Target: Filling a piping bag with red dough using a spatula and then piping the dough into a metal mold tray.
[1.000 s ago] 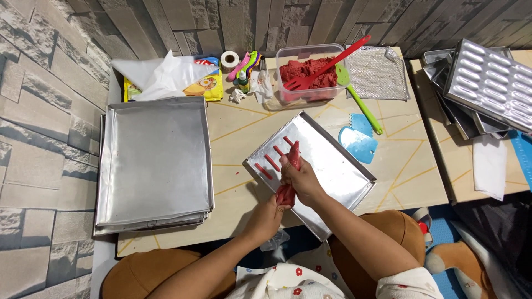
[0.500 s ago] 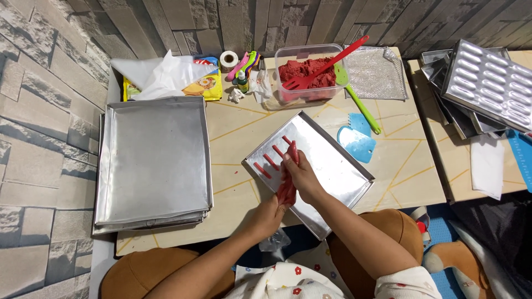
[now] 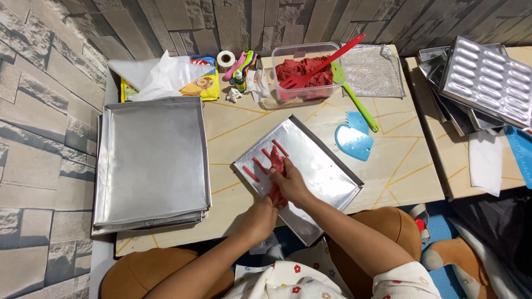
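Observation:
A piping bag of red paste (image 3: 275, 166) lies over a slanted metal baking tray (image 3: 327, 166) in front of me. My right hand (image 3: 292, 184) grips the bag's middle, with the tip pointing toward the tray's upper left. My left hand (image 3: 259, 215) squeezes the bag's rear end at the tray's near edge. Several short red strips (image 3: 256, 168) lie in a row on the tray's upper-left part, beside the bag tip.
A stack of large metal trays (image 3: 152, 160) sits at left. At the back stand a clear tub of red paste (image 3: 299, 72) with a red spatula (image 3: 324, 63), a green spatula (image 3: 357, 105), a blue scraper (image 3: 354, 138), plastic bags (image 3: 160, 77) and a mesh sheet (image 3: 374, 72). Moulded trays (image 3: 482, 83) rest at right.
Both hands and the bag have shifted slightly along the tray, and the row of red strips is a little longer.

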